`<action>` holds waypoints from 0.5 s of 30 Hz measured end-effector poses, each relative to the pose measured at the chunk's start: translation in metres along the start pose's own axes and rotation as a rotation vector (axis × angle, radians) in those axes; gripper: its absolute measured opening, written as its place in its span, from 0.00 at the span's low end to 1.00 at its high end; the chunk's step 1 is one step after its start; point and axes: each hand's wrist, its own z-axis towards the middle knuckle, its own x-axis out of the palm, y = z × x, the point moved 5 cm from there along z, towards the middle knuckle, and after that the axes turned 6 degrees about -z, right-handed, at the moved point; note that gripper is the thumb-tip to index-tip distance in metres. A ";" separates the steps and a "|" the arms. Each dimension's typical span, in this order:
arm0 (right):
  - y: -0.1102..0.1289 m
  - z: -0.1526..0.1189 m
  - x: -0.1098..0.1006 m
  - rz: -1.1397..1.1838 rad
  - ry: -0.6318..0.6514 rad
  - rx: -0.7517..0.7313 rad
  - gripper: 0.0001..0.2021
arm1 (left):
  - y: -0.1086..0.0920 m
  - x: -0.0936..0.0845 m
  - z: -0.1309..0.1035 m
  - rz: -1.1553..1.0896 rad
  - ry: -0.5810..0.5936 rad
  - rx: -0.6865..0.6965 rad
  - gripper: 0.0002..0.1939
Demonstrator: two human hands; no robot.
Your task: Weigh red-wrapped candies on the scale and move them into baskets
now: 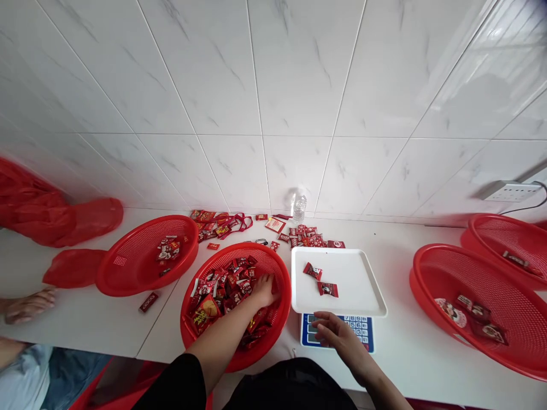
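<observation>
My left hand (264, 291) reaches into the right side of a red plastic basket (280, 330) heaped with small wrapped snacks (226, 290), mostly in red wrappers. Its visible fingers look stretched out among the packets; the tips are partly hidden. Over the keypad (359, 330) of a blue scale hovers my right hand (335, 333), fingers loosely extended and holding nothing. On the scale's white tray (350, 262), two red twist-wrapped candies (313, 271) lie apart from each other toward the left side.
Behind the basket, loose snack packets (307, 236) and a clear bottle (299, 206) are by the tiled wall. Another red basket (128, 262) stands left, beside a person's hand (32, 306). Two more baskets, including a nearer one (431, 302), are at right, below a power strip (510, 191).
</observation>
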 end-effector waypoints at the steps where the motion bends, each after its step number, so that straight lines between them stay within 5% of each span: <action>1: -0.002 0.001 0.003 -0.011 0.007 0.001 0.26 | 0.001 0.003 -0.003 0.034 0.016 0.018 0.41; 15: -0.037 0.020 0.036 0.021 -0.122 -0.001 0.32 | 0.029 0.018 -0.020 0.121 0.209 0.063 0.54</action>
